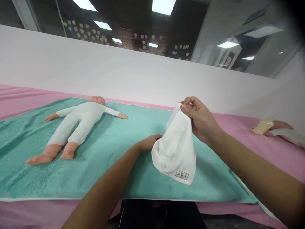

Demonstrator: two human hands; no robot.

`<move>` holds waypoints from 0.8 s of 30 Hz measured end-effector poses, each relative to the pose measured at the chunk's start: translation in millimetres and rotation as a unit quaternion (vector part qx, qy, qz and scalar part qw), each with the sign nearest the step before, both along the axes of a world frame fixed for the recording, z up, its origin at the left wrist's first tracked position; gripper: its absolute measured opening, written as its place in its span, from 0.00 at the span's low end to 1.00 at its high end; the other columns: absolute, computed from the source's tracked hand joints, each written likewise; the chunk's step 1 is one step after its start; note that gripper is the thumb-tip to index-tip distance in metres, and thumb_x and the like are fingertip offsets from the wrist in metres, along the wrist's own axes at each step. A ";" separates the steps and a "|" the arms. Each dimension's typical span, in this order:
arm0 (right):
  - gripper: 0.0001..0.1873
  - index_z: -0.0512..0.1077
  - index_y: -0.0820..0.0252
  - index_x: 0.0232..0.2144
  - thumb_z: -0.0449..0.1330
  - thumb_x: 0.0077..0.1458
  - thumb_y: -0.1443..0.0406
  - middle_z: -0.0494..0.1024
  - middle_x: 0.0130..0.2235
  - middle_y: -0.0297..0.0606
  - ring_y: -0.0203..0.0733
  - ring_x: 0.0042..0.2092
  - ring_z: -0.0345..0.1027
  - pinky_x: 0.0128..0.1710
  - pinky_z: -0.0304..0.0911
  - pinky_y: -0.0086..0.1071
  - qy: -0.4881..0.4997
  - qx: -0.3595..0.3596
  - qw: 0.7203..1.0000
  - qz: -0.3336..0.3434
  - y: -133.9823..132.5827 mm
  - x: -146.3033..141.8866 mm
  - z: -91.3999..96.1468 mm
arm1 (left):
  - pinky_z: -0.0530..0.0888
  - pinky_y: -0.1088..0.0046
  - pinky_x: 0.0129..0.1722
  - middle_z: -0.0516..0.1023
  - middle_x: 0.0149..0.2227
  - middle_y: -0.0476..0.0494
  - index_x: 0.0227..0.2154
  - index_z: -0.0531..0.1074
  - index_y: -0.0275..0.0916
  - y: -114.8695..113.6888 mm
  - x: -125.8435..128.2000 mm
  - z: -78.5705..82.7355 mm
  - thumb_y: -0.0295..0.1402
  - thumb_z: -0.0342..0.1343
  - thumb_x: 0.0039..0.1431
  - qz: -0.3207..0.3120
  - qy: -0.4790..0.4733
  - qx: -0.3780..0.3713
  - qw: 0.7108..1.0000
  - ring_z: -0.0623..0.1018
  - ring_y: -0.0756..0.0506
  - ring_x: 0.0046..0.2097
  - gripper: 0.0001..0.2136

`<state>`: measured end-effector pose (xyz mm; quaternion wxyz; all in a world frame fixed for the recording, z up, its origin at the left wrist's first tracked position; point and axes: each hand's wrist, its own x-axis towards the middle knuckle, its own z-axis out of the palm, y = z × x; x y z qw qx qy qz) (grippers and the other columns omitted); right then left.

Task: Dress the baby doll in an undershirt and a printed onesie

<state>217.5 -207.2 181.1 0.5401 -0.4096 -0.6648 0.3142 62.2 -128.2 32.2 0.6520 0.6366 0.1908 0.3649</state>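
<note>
Over the green towel (143,127), my right grip (201,121) pinches the white cloth (178,144); I can't tell if my left grip (149,143) does too.

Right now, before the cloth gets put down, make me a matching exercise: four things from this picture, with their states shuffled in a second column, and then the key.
Things
1. white cloth
2. doll on the left of the picture
3. green blanket
4. right hand

States
A. spread over a pink sheet
B. pinching the top of the cloth
C. on its back with its arms spread
D. marked with a small printed label near its lower edge

Right pairs: 1-D, 2-C, 3-A, 4-B
</note>
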 end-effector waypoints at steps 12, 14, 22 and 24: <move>0.17 0.64 0.50 0.42 0.58 0.50 0.54 0.70 0.40 0.38 0.43 0.37 0.67 0.30 0.62 0.34 -0.150 0.001 0.968 -0.200 -13.4 71.5 -3.7 | 0.71 0.69 0.39 0.78 0.39 0.36 0.41 0.74 0.34 2.3 -34.7 9.7 0.35 0.63 0.47 -0.109 -0.130 -0.119 0.978 0.77 0.42 0.40 0.17; 0.19 0.66 0.51 0.43 0.59 0.47 0.55 0.71 0.42 0.39 0.44 0.38 0.68 0.31 0.63 0.34 -0.270 -0.049 0.937 -0.218 -15.6 85.3 -14.8 | 0.71 0.71 0.38 0.78 0.38 0.39 0.40 0.73 0.34 8.2 -39.7 15.0 0.36 0.61 0.50 -0.028 -0.193 -0.119 0.974 0.77 0.44 0.39 0.15; 0.13 0.69 0.50 0.42 0.48 0.57 0.64 0.75 0.43 0.35 0.43 0.39 0.70 0.34 0.63 0.35 -0.588 0.010 0.809 -0.025 -33.4 33.5 -38.0 | 0.71 0.72 0.38 0.76 0.37 0.42 0.41 0.72 0.35 10.3 -41.1 21.6 0.36 0.58 0.54 0.033 -0.220 -0.119 0.968 0.75 0.45 0.40 0.14; 0.17 0.68 0.51 0.45 0.46 0.57 0.71 0.74 0.46 0.34 0.40 0.45 0.68 0.40 0.62 0.34 -0.608 0.141 0.774 0.110 -34.9 -3.7 -42.8 | 0.70 0.73 0.36 0.76 0.37 0.42 0.44 0.71 0.37 8.3 -39.8 20.6 0.35 0.59 0.53 0.018 -0.217 -0.109 0.970 0.75 0.47 0.38 0.16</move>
